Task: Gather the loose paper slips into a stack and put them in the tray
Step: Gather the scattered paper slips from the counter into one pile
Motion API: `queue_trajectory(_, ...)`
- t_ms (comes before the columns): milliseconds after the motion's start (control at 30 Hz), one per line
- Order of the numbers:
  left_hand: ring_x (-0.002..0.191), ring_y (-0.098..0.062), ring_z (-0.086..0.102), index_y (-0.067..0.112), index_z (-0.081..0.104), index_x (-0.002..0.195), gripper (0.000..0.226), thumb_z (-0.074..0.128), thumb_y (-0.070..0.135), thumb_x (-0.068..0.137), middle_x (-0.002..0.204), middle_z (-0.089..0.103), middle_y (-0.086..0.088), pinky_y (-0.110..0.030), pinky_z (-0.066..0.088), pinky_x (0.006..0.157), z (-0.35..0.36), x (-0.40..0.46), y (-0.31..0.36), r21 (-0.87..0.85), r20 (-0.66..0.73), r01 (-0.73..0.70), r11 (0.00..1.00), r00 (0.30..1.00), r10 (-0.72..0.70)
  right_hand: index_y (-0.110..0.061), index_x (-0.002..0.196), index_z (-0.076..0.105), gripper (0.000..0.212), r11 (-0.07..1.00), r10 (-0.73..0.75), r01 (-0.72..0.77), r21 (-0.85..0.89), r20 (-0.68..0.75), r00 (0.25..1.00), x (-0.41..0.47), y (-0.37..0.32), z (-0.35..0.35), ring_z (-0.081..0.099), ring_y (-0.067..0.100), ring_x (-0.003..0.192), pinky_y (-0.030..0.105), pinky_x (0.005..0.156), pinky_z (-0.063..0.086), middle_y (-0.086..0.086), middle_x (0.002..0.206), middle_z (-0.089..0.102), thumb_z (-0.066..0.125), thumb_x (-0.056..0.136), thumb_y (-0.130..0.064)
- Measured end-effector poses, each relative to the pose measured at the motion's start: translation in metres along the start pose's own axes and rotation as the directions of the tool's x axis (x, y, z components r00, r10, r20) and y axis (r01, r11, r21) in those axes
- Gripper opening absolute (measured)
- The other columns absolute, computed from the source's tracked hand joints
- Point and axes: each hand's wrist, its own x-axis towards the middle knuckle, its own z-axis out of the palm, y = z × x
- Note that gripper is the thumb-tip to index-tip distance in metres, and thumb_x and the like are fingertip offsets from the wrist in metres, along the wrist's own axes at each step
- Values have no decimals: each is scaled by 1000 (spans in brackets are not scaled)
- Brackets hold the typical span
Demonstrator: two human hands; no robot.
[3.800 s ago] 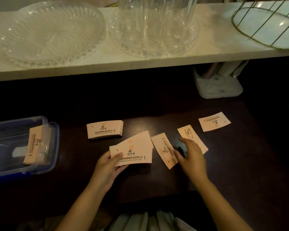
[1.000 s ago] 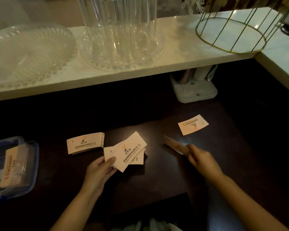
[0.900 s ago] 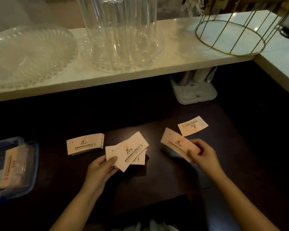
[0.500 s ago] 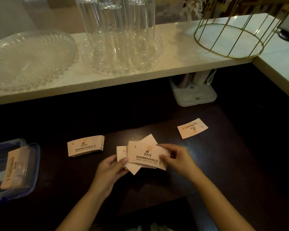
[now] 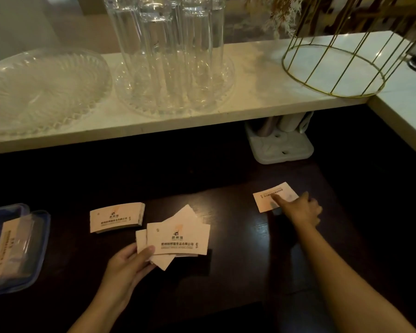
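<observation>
While the left hand (image 5: 127, 265) fans slips (image 5: 178, 239), the right hand (image 5: 300, 210) presses 1 crosswise slip (image 5: 267, 200).

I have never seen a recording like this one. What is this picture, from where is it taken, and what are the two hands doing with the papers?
There is no machine: a person wears a camera on the head, looking down at their own bare hands. The left hand holds a fanned bunch of paper slips. The right hand reaches out and touches the last loose slip on the dark table. A neat stack lies beside the bunch, and the blue tray at far left already holds slips. Glass dishes stand on the shelf behind.
</observation>
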Motion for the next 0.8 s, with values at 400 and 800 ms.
queue_trajectory(400,94,-25,64,13,61,105,25,58,6,82,99,70,-14,-35,48,77,-13,0,4,12,-43,-25,1000,999,26,-45,139,19,87,982,-157,177,-64,241,958,-1,-11,36,-23,34,138,72,102,-7,8,156,-14,73,70,-46)
queue_trajectory(800,98,-26,62,9,58,110,29,58,4,81,104,67,-15,-37,46,82,-8,0,1,8,-18,-39,999,999,39,-43,132,39,61,857,-454,497,-137,258,853,-55,7,52,-7,28,142,62,109,-3,8,156,5,66,77,-44)
